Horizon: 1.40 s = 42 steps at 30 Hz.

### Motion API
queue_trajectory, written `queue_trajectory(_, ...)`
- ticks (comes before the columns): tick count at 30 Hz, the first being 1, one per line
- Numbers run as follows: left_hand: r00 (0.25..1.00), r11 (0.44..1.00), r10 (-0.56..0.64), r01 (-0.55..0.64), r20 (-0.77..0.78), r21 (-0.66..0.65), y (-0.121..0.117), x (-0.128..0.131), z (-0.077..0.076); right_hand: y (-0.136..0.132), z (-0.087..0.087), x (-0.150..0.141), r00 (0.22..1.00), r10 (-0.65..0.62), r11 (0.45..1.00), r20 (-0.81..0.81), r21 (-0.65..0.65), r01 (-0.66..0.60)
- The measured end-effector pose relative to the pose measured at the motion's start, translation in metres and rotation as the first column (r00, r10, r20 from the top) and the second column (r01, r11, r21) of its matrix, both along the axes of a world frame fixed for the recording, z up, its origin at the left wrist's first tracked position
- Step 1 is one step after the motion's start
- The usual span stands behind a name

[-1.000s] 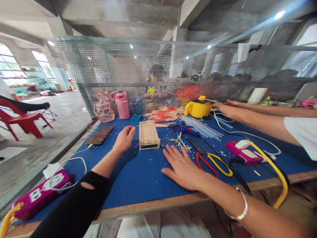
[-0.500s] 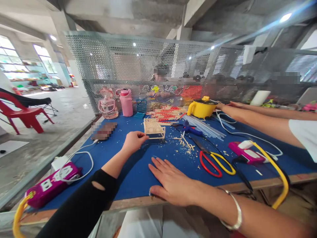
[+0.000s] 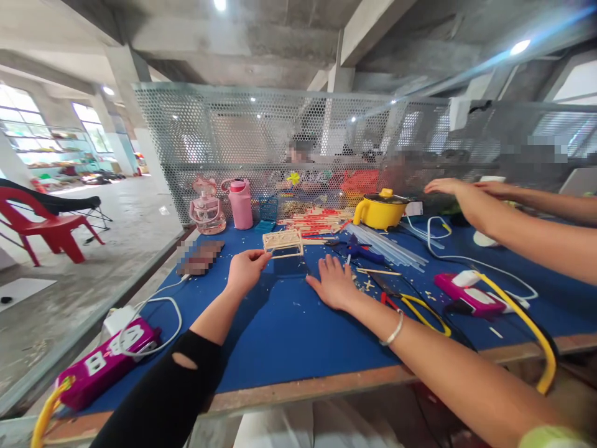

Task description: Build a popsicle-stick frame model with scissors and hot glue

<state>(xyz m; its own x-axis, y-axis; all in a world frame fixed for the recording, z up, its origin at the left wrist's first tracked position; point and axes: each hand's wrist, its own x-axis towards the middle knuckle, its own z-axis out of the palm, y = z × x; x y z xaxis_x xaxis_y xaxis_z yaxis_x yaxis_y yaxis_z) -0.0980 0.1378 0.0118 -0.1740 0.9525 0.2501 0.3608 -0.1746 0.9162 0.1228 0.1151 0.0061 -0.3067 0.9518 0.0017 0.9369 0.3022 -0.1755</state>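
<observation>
My left hand [image 3: 246,270] pinches the near edge of a small frame of wooden sticks [image 3: 283,241] and holds it lifted above the blue table [image 3: 284,330]. My right hand [image 3: 333,283] lies flat and open on the table a little to the right of it, fingers spread, a bangle on the wrist. Wood chips and loose sticks [image 3: 368,280] lie scattered just right of that hand. Red and yellow handled scissors [image 3: 410,308] rest close to my right forearm.
At the back stand two pink bottles [image 3: 241,203], a blue basket [image 3: 268,208], a stick pile [image 3: 312,221], a yellow pot [image 3: 380,210] and clear glue sticks [image 3: 389,244]. A phone [image 3: 200,257] and pink power strip [image 3: 105,364] lie left. Another person's arms [image 3: 508,218] reach in from the right.
My left hand has raised the stick frame off the table. My right hand slid forward from the table's front edge to beside the frame. The other person's hands lifted off the table.
</observation>
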Motion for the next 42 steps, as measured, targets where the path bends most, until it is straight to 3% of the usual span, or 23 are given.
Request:
queue_trajectory(2,1.000,1.000,0.008,-0.008,0.025,0.005,0.000,0.000,0.002,-0.013,0.000,-0.014,0.987,0.162,0.986,-0.002,-0.023,-0.162)
queue_trajectory(4,0.999,1.000,0.015,-0.015,0.041,0.011,0.001,0.000,0.002,-0.015,0.000,-0.033,0.907,0.420,0.903,-0.027,-0.083,-0.421)
queue_trajectory(6,0.999,1.000,0.022,-0.023,0.047,0.014,0.000,0.000,0.002,-0.002,-0.001,-0.049,0.854,0.519,0.849,-0.043,-0.093,-0.521)
queue_trajectory(8,0.999,1.000,0.027,-0.028,0.047,0.008,0.000,-0.001,0.001,0.022,-0.003,-0.058,0.887,0.461,0.884,-0.035,-0.078,-0.462)
queue_trajectory(11,0.998,0.999,0.035,-0.035,0.046,-0.005,0.000,-0.002,0.000,0.053,-0.004,-0.056,0.964,0.265,0.963,-0.014,-0.044,-0.266)
queue_trajectory(15,0.998,0.999,0.034,-0.033,0.056,-0.014,-0.001,-0.002,0.001,0.049,0.001,-0.032,0.997,0.075,0.996,0.017,0.038,-0.076)
queue_trajectory(20,0.999,1.000,-0.004,0.005,0.052,-0.014,-0.005,0.003,0.002,0.013,0.026,0.049,0.990,-0.089,0.985,0.107,0.159,0.072)
queue_trajectory(23,0.999,1.000,-0.006,0.007,0.054,-0.009,-0.007,0.006,0.002,0.010,0.043,0.106,0.953,-0.211,0.972,0.218,0.147,0.182)
queue_trajectory(26,0.998,1.000,-0.007,0.007,0.061,-0.006,-0.006,0.006,0.001,0.012,0.048,0.137,0.929,-0.232,0.972,0.290,0.105,0.210)
queue_trajectory(36,0.988,1.000,-0.012,0.013,0.153,-0.005,0.001,0.005,-0.005,0.010,0.051,0.127,0.946,-0.188,0.982,0.265,0.088,0.170)
queue_trajectory(42,0.989,0.998,-0.049,0.054,0.139,-0.032,0.002,0.010,-0.008,0.003,0.045,0.086,0.982,-0.133,0.989,0.137,0.088,0.121)
